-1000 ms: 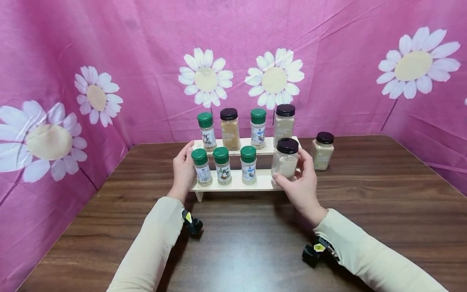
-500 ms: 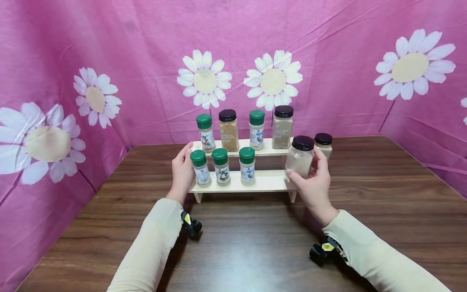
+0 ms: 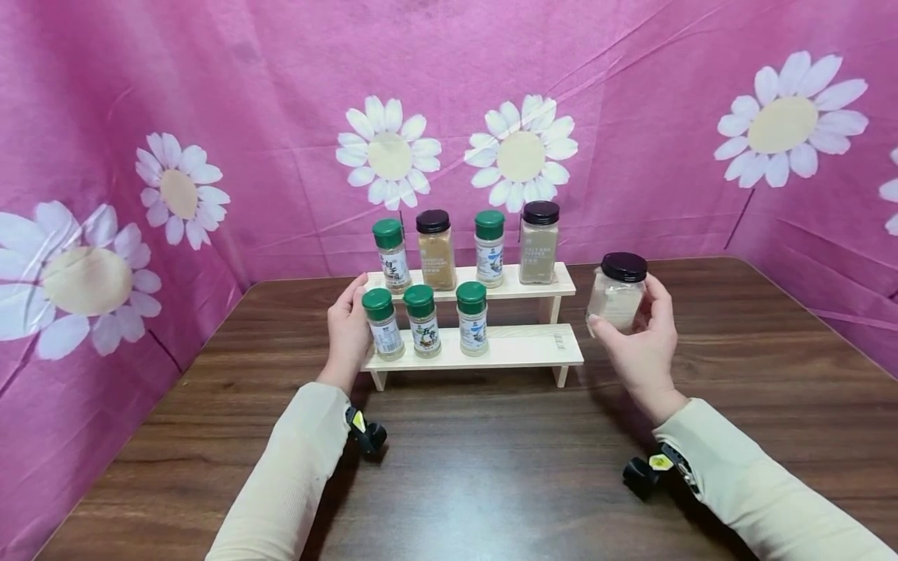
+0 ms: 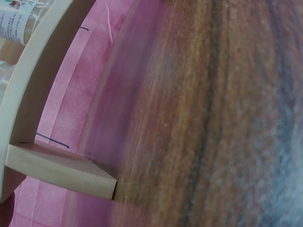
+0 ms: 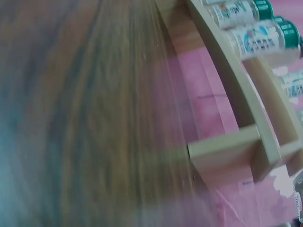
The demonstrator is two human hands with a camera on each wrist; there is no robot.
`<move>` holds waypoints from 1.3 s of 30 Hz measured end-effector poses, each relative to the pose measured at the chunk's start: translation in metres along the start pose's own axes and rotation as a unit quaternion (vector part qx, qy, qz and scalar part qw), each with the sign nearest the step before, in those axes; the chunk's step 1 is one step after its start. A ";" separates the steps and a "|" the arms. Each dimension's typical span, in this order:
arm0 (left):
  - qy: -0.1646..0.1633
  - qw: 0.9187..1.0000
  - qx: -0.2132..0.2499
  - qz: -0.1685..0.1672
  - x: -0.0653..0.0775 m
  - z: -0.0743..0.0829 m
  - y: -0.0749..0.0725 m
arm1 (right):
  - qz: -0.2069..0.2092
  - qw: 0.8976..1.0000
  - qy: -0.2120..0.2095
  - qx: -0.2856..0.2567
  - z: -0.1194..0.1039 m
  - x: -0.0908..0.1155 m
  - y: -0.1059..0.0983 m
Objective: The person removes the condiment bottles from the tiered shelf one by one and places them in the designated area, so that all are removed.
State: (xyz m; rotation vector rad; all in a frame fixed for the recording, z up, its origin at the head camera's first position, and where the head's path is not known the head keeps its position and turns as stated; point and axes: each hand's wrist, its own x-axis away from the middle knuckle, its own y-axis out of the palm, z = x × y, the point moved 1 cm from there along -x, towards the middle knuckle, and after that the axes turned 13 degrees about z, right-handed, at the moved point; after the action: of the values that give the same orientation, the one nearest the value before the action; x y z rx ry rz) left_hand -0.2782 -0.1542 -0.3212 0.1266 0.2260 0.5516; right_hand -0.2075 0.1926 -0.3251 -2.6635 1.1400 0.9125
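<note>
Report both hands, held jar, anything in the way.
Right hand gripping black-lidded spice jar, right of two-tier wooden rack. Left hand at rack's left end. Nothing seen between jar and rack; view behind jar blocked.

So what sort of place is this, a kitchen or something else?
Probably a makeshift filming spot rather than a working kitchen: a flowered pink cloth forms the backdrop, a black device sits at each cuff, and spice jars stand on a two-tier rack.

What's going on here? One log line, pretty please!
right hand: holds black-lidded jar | left hand: at left end of rack | lower step: three green-capped jars | upper step: four jars
</note>
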 end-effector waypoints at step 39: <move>-0.008 1.000 0.008 0.000 -0.002 -0.002 0.000 | 0.067 0.978 0.049 0.190 0.071 -0.066 -0.032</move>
State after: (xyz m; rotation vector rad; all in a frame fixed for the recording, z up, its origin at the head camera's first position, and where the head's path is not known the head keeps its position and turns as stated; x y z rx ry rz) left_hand -0.2801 -0.1545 -0.3228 0.1475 0.2142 0.5486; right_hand -0.2554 0.2786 -0.3498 -2.3663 1.3710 0.5166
